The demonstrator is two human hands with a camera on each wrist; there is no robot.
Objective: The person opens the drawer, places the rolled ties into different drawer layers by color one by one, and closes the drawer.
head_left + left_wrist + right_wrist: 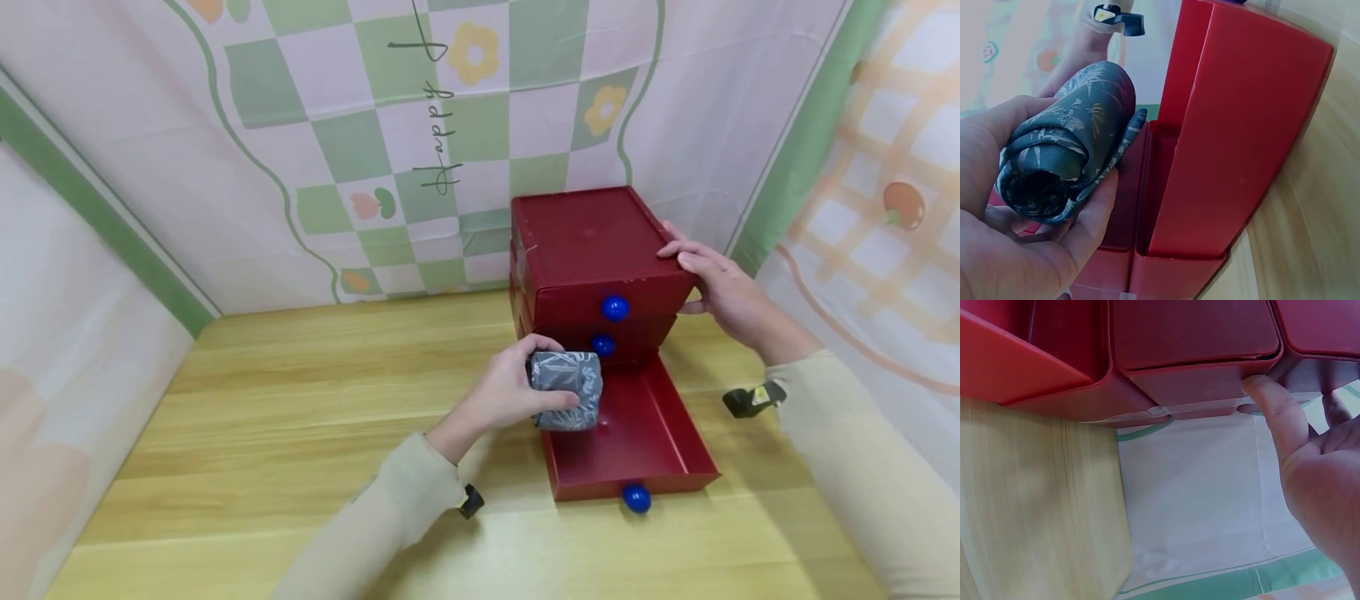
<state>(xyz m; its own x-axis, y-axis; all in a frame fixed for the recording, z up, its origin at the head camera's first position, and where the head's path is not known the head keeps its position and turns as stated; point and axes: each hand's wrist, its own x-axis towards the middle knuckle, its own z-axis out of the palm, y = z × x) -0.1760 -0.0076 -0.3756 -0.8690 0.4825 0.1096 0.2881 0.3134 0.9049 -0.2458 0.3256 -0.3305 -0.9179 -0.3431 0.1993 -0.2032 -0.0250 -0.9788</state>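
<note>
My left hand (517, 387) grips a rolled-up cloth (1079, 137), dark grey-green with a pale leaf print. Fingers wrap one side of the roll and the thumb lies across it. In the head view the roll (566, 390) hangs over the left side of the pulled-out bottom drawer (645, 433) of a red drawer cabinet (585, 237). Bare red floor shows in that drawer. My right hand (720, 283) rests against the cabinet's right side near the top edge; its thumb (1272, 403) touches the red wall in the right wrist view.
Blue knobs (615, 308) mark the drawer fronts; the upper two drawers are closed. The cabinet stands on a wooden table (315, 433) near a printed cloth backdrop (420, 150). Clear tape (1160, 412) runs along the cabinet's side. Black wrist straps (750, 400) stick out from both sleeves.
</note>
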